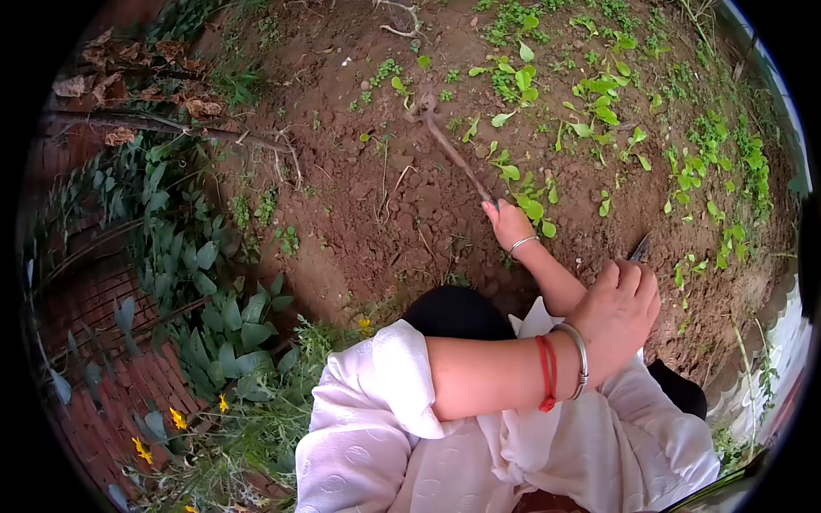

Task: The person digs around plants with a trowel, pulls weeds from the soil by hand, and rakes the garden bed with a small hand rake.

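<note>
My arms cross in front of me. My right hand (512,224), with a thin bangle at its wrist, is closed around the end of a small hand hoe's handle (460,159). The soil-covered hoe head (422,106) rests on the ground beside a small seedling (399,86). My left hand (617,301) lies over to the right, above the right forearm, with its fingers curled down and their tips hidden. A red string and a silver bangle circle that wrist. Just beyond its knuckles a dark, pointed blade-like tip (640,248) shows; whether the hand holds it I cannot tell.
Leafy seedlings (601,111) grow across the right of the brown soil bed (351,222). Dark green plants (244,329), dry stems (248,139) and yellow flowers (178,419) stand at left beside brick paving (115,393). A pale wall or edge (778,342) borders the right.
</note>
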Demonstrator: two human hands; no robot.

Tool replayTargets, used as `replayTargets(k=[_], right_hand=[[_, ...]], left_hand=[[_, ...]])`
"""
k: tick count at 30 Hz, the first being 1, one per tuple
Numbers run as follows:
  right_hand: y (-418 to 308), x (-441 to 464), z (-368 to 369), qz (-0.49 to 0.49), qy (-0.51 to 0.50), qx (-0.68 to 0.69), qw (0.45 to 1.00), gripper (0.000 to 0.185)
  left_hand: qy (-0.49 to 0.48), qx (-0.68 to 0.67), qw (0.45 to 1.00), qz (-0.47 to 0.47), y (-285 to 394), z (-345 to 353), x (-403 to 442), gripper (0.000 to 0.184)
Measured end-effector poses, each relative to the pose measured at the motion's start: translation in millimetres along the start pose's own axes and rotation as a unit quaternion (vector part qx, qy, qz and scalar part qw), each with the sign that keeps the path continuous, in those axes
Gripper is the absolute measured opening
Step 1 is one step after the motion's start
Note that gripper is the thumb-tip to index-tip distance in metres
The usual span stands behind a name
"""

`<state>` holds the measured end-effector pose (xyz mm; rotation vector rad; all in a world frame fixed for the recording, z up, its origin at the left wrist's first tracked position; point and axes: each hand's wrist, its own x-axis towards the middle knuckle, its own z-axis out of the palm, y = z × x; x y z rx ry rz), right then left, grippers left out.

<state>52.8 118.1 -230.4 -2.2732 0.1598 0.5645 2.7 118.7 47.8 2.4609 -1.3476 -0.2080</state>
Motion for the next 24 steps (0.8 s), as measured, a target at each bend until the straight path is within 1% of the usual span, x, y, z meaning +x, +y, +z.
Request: replayTargets(k=[3,4,7,8,11,15,18,21,23,24], right_hand=[[8,-19,10,0.011,-0.007,0.017,1.0,0.052],[11,-20,17,-0.011,0.016,0.011,1.0,0.049],[1,-25,2,-0.035,0.033,-0.05,0.998,0.047],[-1,-25,-2,-0.058,0.046,-0.087,0.994,0.043],[-15,-21,-13,-0.115,0.067,-0.139,0.981,0.041],[-18,-25,-21,-0.17,0.12,-0.097,0.973,0.041],[-24,-25,-30,-0.108,0.103,-0.037,0.988,0.041],[-14,3,-21,-0.058,0.069,0.123,0.988,0.042],[-1,8,-7,-0.018,0.023,0.014,0.999,0.047],[2,15,-6,-0.02,0.032,0.016,0.999,0.047]], left_hand=[[-0.006,0.024,1.0,0.004,-4,-2,0,0.042],[-0.004,0.02,1.0,0.006,-2,0,0,0.043],[0.004,-0.001,1.0,0.014,3,-1,1,0.043],[0.006,-0.011,1.0,0.018,4,-1,1,0.043],[-0.002,-0.024,1.0,0.015,4,-3,1,0.041],[-0.022,-0.02,1.0,0.002,3,2,0,0.041],[-0.022,-0.025,0.999,0.005,5,3,1,0.041],[-0.032,-0.013,0.999,0.007,9,4,2,0.041],[-0.046,-0.005,0.999,0.02,7,5,5,0.042],[-0.044,0.001,0.999,0.026,6,3,6,0.042]])
